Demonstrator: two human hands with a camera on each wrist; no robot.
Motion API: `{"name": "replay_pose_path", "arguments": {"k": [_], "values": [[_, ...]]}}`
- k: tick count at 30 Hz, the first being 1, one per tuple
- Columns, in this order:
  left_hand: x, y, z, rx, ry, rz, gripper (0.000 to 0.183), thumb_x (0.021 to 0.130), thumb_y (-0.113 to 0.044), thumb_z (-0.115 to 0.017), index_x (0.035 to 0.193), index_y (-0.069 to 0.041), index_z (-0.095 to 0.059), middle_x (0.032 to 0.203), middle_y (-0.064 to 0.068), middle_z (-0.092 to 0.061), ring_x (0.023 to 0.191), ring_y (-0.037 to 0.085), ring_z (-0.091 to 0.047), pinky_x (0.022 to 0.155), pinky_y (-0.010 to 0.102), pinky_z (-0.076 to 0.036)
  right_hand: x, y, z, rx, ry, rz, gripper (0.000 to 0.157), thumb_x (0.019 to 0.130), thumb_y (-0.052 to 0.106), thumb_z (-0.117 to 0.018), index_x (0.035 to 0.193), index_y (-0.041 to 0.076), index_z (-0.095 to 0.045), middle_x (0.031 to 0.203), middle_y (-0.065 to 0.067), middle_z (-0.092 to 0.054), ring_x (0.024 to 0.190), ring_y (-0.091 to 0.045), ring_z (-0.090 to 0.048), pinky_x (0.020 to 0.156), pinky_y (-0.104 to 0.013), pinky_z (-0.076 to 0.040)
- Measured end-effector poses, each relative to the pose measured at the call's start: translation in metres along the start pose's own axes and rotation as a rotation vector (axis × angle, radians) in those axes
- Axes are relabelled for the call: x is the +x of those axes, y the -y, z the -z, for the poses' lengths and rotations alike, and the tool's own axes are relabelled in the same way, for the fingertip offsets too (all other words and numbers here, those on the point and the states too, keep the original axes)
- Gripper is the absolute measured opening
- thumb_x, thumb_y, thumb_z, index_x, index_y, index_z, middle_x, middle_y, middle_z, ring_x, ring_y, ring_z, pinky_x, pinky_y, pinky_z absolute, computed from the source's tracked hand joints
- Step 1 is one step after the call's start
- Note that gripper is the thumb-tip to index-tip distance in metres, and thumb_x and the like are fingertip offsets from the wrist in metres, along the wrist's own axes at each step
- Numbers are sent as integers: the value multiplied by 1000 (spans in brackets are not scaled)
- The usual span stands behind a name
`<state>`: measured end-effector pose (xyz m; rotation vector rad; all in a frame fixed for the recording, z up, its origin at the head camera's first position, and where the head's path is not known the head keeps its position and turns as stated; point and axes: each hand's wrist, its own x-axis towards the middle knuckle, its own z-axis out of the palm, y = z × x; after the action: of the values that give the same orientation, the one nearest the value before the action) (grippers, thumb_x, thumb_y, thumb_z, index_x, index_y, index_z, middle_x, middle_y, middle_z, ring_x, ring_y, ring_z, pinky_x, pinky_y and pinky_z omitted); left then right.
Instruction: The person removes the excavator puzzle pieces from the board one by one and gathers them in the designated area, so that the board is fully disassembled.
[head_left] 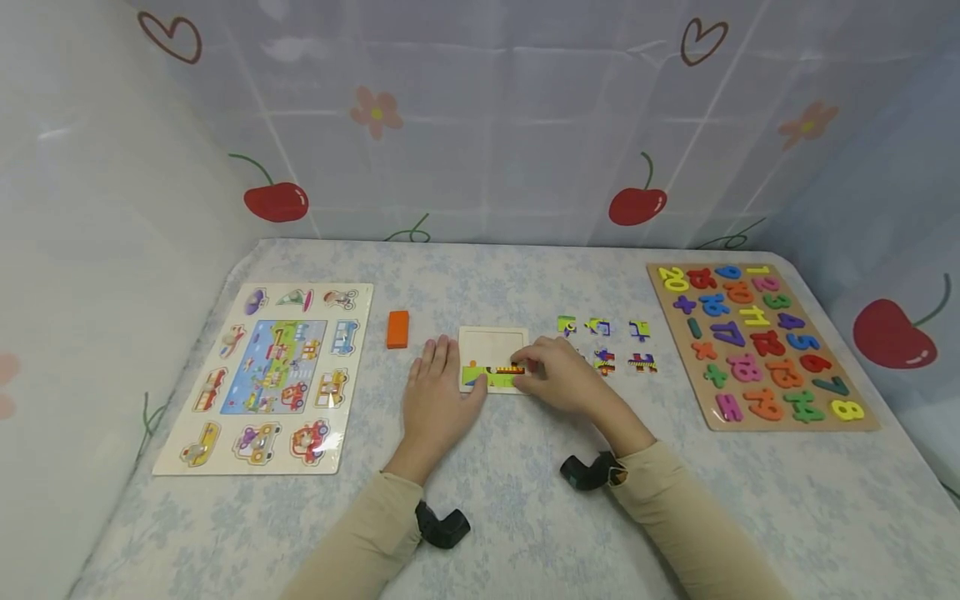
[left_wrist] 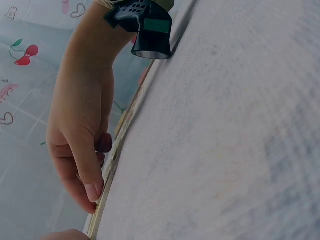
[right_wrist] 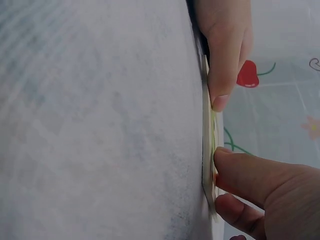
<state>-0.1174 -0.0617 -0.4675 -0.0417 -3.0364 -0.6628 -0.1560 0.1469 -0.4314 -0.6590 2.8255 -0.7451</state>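
Note:
A small wooden puzzle board (head_left: 491, 340) lies on the table between my hands, with green puzzle pieces (head_left: 498, 379) along its near edge. My left hand (head_left: 435, 404) rests flat beside it, fingers straight, the thumb reaching over the board's lower left corner. At the right end of that row my right hand (head_left: 562, 375) pinches a puzzle piece, largely hidden by the fingertips. In the right wrist view the right thumb (right_wrist: 245, 172) and fingers come down at the thin board's edge. The left wrist view shows the right hand (left_wrist: 82, 125) bent over the board from the side.
Loose puzzle pieces (head_left: 640, 331) lie right of the board, some partly behind my right hand. An orange block (head_left: 398, 330) sits to the left. A vehicle picture puzzle (head_left: 352, 292) lies far left, and a number puzzle board (head_left: 787, 423) far right.

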Motion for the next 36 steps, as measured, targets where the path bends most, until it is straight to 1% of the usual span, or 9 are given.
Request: {"name": "replay_pose_path", "arguments": {"k": [5,9,12,16,20,23,25,30,36], "values": [[0,0,0,-1,0,1,80,95,-58,-45,156,-6,-31,164,8,-26,155,26,-17,126,47,-16,1,1,-3,26,13,-25,29,89,27,-75,115,14,-70,95,1,-60,90,-18,-49,79,-33,-41],[0,-1,0,-7,-1,6,80,95,-58,-46,155,-6,-32,164,8,-26,155,26,-17,126,47,-15,4,1,-4,75,23,-54,27,88,26,-75,112,16,-67,101,0,-59,96,-18,-50,87,-34,-43],[0,-1,1,-8,-4,6,80,95,-58,-46,155,-6,-32,164,8,-26,155,26,-17,126,47,-15,5,2,-4,131,20,-49,26,87,23,-77,108,16,-63,101,0,-60,97,-18,-52,89,-35,-44],[0,-1,1,-6,-6,5,80,95,-57,-46,155,-6,-33,164,8,-27,154,27,-18,126,47,-15,5,2,-3,213,28,-40,26,87,18,-76,107,17,-59,98,0,-63,91,-17,-55,83,-33,-45],[0,-1,0,-4,-5,6,80,95,-57,-47,155,-6,-33,164,8,-26,155,26,-17,126,47,-15,0,1,0,272,17,-66,25,89,19,-75,108,20,-58,97,-1,-65,76,-16,-54,70,-30,-45],[0,-2,0,-1,-1,10,80,95,-57,-46,155,-6,-32,164,8,-26,155,26,-17,126,46,-15,-6,-1,7,302,-3,-77,24,90,21,-74,109,20,-59,94,-1,-66,66,-16,-49,60,-28,-43],[0,-2,-1,-5,0,11,80,95,-57,-46,155,-6,-31,165,8,-25,155,26,-16,126,46,-15,-11,-6,12,305,-10,-85,23,90,21,-74,110,19,-61,92,0,-66,63,-16,-48,58,-27,-42],[-1,-2,-1,-14,-2,9,80,96,-57,-46,156,-7,-31,165,8,-25,155,26,-16,126,46,-15,-30,-25,25,279,-21,-140,24,91,25,-73,111,19,-63,91,0,-66,66,-17,-48,57,-26,-40],[-2,-2,0,-17,-2,1,80,96,-57,-45,156,-6,-30,165,8,-24,155,26,-15,126,47,-15,-59,-52,44,253,-18,-205,24,91,25,-72,112,17,-63,92,-2,-66,69,-19,-46,57,-27,-37]]}}
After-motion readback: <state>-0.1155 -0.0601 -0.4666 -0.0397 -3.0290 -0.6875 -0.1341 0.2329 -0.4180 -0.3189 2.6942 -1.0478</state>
